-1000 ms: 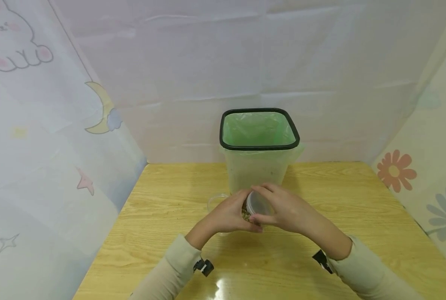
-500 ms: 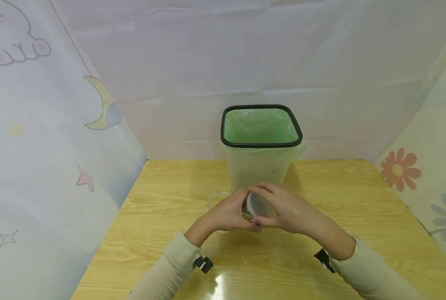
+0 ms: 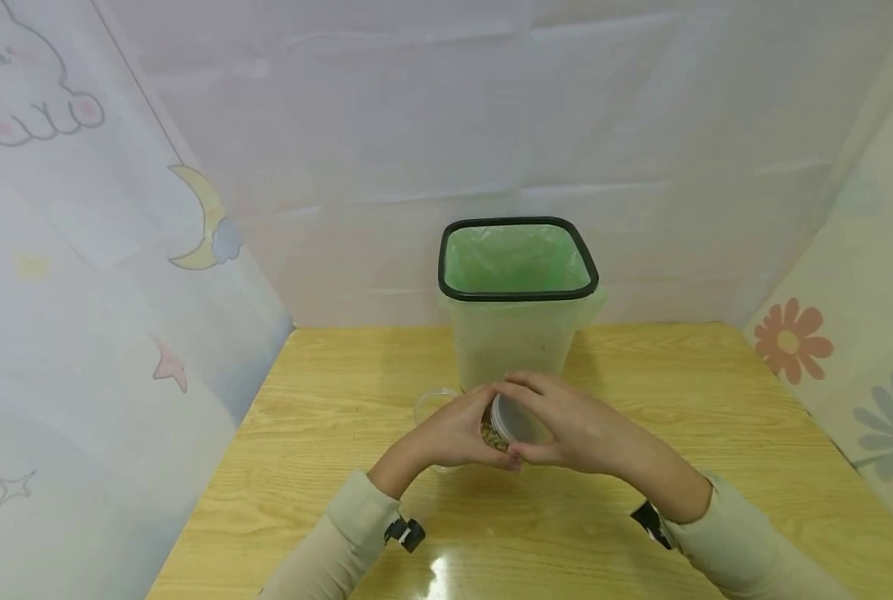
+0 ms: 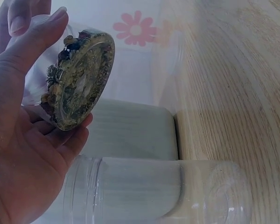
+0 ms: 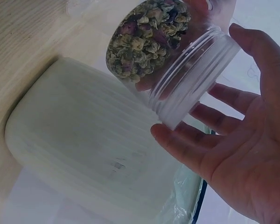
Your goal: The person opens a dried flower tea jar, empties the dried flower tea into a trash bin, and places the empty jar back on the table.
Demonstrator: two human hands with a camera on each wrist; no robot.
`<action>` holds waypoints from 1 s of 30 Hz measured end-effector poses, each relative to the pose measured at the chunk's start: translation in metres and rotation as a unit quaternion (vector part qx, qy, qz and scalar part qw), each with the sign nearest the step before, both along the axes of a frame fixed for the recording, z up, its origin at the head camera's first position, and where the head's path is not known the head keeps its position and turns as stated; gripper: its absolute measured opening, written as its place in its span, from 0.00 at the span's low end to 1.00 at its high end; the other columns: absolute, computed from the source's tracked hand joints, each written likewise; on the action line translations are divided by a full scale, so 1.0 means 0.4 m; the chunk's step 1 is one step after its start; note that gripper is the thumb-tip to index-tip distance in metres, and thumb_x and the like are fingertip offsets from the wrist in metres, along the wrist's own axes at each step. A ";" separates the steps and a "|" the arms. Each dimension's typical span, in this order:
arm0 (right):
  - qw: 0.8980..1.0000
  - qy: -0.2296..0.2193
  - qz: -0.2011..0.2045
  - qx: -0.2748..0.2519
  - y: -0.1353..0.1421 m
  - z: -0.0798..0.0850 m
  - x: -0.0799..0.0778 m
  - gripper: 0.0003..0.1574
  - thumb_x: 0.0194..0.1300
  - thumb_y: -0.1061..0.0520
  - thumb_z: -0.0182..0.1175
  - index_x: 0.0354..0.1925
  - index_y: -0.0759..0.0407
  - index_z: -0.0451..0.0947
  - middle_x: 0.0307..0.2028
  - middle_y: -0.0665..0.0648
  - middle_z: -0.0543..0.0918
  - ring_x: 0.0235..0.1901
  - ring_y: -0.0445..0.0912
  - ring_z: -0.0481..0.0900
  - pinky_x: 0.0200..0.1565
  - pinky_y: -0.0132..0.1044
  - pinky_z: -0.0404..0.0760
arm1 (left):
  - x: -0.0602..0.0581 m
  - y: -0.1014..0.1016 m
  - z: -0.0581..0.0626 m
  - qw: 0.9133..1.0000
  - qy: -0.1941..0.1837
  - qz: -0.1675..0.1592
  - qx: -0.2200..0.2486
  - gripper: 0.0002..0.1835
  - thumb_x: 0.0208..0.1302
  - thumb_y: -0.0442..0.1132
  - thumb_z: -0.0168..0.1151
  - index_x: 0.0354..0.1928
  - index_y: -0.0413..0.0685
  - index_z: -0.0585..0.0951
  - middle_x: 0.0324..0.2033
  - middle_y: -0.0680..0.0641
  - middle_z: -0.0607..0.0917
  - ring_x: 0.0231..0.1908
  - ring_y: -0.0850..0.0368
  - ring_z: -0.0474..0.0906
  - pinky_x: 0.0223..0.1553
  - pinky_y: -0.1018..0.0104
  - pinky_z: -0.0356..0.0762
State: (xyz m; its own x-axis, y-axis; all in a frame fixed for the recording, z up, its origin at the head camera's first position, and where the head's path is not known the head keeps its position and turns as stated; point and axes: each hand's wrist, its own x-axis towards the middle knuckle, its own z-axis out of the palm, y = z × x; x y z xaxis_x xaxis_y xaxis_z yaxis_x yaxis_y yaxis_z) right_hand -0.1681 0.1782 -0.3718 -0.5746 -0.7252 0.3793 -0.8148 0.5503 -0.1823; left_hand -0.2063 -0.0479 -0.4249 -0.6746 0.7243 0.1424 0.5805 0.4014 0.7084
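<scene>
A clear plastic jar [image 5: 147,44] of dried flower buds and blossoms is held tilted between my two hands, close in front of the bin. My left hand [image 3: 454,429] grips the jar's body, its thumb and fingers curled round the side. My right hand [image 3: 592,429] holds the frosted screw lid [image 5: 198,77] by its edge, with thumb and fingers spread round it. The lid sits on the jar's mouth. In the left wrist view the jar's base faces the camera, with flowers lying against it. A second clear jar [image 4: 144,191] stands behind my left hand, partly hidden by it.
Close behind the hands stands a pale bin [image 3: 510,342] with a black rim and a green liner bag. The wooden table [image 3: 326,467] backs onto a cloth wall [image 3: 386,150], with printed cloth at both sides.
My right hand's thumb and fingers have shifted slightly round the lid, showing a little more of it. The left hand keeps its grip on the jar. The head view bobs slightly.
</scene>
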 end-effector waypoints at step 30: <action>0.997 -0.041 -0.048 0.037 -0.020 0.002 0.007 0.46 0.62 0.44 0.73 0.70 0.60 0.69 0.62 0.60 0.75 0.58 0.54 0.79 0.54 0.48 0.83 | 0.001 -0.005 0.000 1.000 0.013 0.009 -0.025 0.58 0.49 0.60 0.80 0.78 0.62 0.55 0.63 0.55 0.74 0.55 0.63 0.76 0.53 0.68 0.79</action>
